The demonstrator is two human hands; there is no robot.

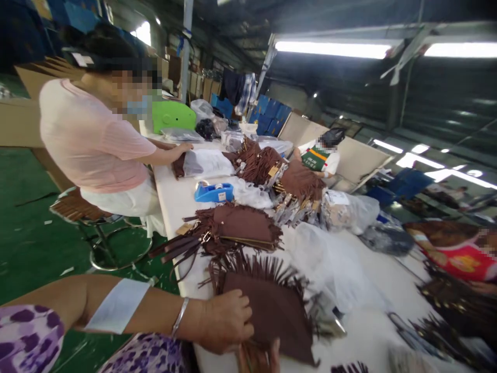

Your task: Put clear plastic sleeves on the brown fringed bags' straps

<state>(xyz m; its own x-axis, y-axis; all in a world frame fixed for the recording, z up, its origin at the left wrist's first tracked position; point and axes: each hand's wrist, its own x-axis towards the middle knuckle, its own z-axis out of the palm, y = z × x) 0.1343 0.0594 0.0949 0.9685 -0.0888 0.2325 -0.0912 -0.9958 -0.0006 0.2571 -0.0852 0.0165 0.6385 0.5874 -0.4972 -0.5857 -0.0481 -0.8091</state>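
Observation:
A dark brown fringed bag (pixel 272 311) lies flat on the near part of the white table, its fringe spread along the far side. My left hand (pixel 223 321), with a silver bracelet at the wrist, is closed with curled fingers at the bag's near left edge. Low in the view, my right hand (pixel 260 360) is at the bag's near edge, thumb and a finger showing around it; the frame cuts off the rest. Just beyond lies another brown fringed bag (pixel 244 223) with straps and a metal clasp.
A blue tape dispenser (pixel 213 191) and a pile of brown fringed bags (pixel 298 178) are farther along the table (pixel 166 189). Clear plastic wrapping (pixel 326 259) lies right of the near bag. A co-worker in pink (pixel 89 134) handles a bag at left; others work across the table.

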